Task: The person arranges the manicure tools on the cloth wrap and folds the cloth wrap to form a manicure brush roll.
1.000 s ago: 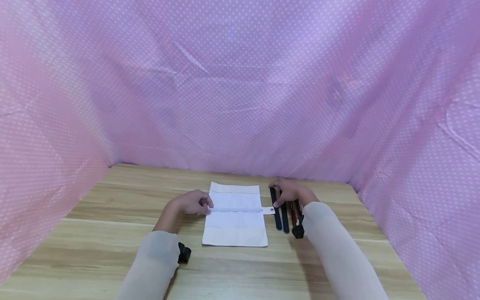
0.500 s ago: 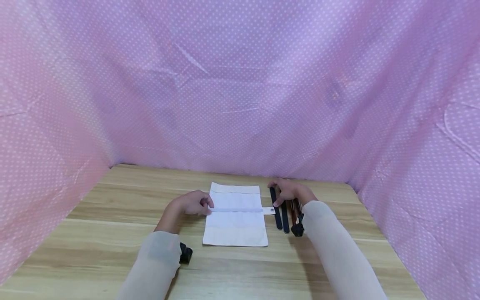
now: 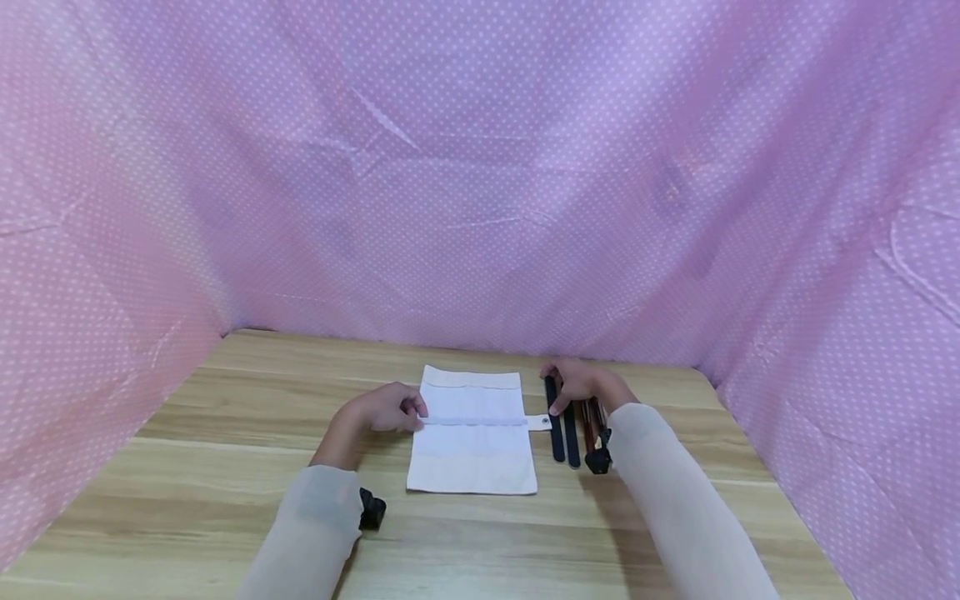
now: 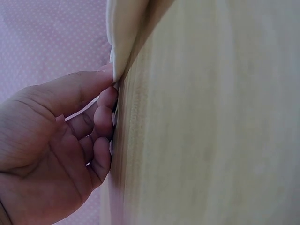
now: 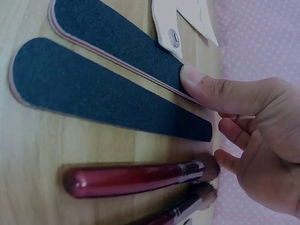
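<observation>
A white fabric wrap (image 3: 472, 471), roughly rectangular, lies flat at the middle of the wood-grained table (image 3: 465, 546), with a cream-toned band along both its far and near ends and a pale bluish strip running left to right across it. The left hand (image 3: 388, 407) pinches the wrap's left edge between thumb and bent fingers, the soft cloth lifting slightly in the left wrist view. From the right edge projects a short fabric tab (image 3: 537, 422) bearing a round metal snap (image 5: 175, 38); its tip reaches the left file (image 3: 557, 440), a long, flat strip with a rounded end, dark grainy face and pinkish layered edge. The right hand (image 3: 576, 382) grasps this file toward its far end, thumb on it and the other fingers curled; its index fingertip is hidden in the right wrist view. Just right lies a matching right file (image 5: 112, 93), then two brushes (image 5: 126, 181) with glossy dark-red handles, silvery collars and dark, soft bristles at the far end. Pink dotted cloth (image 3: 465, 208) hangs in creases behind.
</observation>
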### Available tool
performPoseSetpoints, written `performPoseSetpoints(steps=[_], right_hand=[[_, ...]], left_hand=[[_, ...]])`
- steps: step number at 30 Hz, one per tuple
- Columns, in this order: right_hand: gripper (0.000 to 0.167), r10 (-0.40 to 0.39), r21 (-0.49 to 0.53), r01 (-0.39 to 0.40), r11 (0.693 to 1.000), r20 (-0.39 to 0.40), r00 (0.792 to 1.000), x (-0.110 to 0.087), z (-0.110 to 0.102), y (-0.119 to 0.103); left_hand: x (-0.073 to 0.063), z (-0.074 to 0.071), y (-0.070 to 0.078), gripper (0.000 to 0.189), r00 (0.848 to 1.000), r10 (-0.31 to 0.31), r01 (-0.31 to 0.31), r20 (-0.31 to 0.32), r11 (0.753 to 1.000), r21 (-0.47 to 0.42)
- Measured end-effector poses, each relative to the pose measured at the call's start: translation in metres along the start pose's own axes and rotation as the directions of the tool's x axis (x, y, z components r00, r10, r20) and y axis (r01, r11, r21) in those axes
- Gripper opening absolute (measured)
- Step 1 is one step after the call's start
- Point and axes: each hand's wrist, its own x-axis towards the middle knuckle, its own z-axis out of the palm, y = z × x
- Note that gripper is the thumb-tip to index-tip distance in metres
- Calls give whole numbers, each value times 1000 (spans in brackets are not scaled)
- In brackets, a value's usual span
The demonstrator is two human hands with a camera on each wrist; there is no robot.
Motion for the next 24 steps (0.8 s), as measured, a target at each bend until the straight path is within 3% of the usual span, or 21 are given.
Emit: performPoseSetpoints(steps=[6,12,19,24], right_hand=[[80,-29,7,29,1000,-3,1000,-4,1,4],[79,-60,2,60,998,-46,997,-3,-1,6],[78,-31,17,31,999,-43,999,-3,-2,5],[77,-3,91,6,996,-37,999,-4,-3,5]], left_hand=[[1,1,-4,8,1000,20,-20,-13,1000,1],[0,1,-8,7,996,81,-81,-38,997,2],[-2,2,-11,5,994,86,-87,-63,996,-14],[-2,5,-13,4,992,99,-103,-80,994,-37]])
